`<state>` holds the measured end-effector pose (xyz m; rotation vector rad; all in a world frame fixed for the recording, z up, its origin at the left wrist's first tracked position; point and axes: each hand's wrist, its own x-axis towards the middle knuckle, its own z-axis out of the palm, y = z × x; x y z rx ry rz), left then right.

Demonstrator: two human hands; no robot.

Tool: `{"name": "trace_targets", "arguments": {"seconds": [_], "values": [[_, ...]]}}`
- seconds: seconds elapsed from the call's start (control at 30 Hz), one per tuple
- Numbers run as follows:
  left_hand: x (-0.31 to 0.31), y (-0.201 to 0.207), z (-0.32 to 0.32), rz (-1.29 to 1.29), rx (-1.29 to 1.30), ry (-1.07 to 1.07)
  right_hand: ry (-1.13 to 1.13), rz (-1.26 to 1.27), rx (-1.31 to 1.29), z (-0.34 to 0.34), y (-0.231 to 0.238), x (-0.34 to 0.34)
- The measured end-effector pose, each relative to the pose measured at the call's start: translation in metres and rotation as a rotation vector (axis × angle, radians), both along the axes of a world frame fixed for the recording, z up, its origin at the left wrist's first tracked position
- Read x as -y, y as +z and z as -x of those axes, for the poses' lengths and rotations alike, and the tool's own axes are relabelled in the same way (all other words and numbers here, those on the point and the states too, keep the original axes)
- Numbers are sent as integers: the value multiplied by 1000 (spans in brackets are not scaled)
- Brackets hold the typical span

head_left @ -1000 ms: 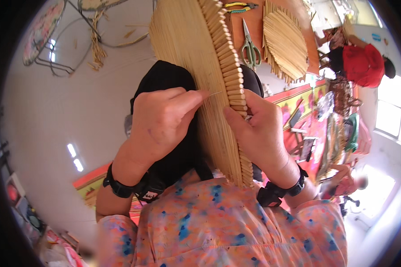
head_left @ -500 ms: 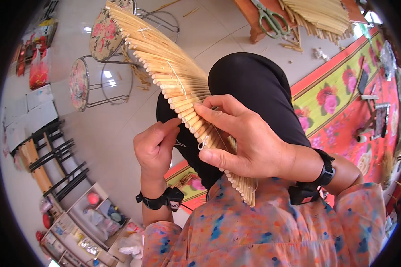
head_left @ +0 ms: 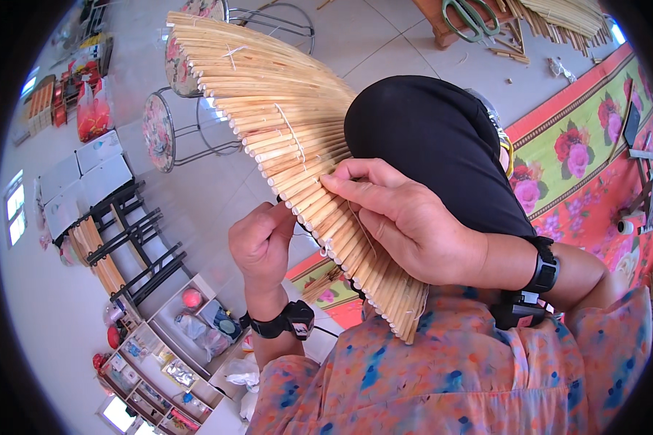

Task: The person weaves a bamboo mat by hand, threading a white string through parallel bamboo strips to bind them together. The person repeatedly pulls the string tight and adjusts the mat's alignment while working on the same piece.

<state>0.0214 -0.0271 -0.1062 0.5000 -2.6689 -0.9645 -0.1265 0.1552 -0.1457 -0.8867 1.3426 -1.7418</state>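
Observation:
A fan-shaped mat of pale reed stalks [head_left: 290,116] lies slantwise across my lap, its stalks stitched side by side with white thread [head_left: 289,130]. My right hand [head_left: 413,225] rests over the mat, thumb and forefinger pinched at its surface beside the stitching. From under those fingers a thin loose thread [head_left: 363,230] trails over the stalks. My left hand [head_left: 260,243] is closed at the mat's left edge, its fingertips partly behind the stalk ends; what they pinch is hidden. A small white loop [head_left: 324,251] shows on the edge below.
Green-handled scissors [head_left: 473,18] and more stalks [head_left: 566,18] lie on a wooden bench at the upper right. Flowered round stools [head_left: 158,130] stand at the upper left. A floral mat [head_left: 566,145] covers the floor at right; shelves [head_left: 167,362] stand at lower left.
The view has shifted, and the reed mat has tilted so more of its upper face shows. Both hands stay at the same part of its edge; my right thumb has come in under the fingers.

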Motion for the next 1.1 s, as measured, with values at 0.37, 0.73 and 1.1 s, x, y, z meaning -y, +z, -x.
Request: {"name": "trace_targets", "arguments": {"seconds": [0.37, 0.73, 1.1], "values": [[-4, 10, 3, 11, 72, -34, 146, -140, -20, 8, 17, -7], [16, 4, 22, -208, -19, -229, 148, -542, -354, 7, 69, 4], [23, -20, 26, -198, -226, -318, -101, -769, -553, -5, 76, 23]]}}
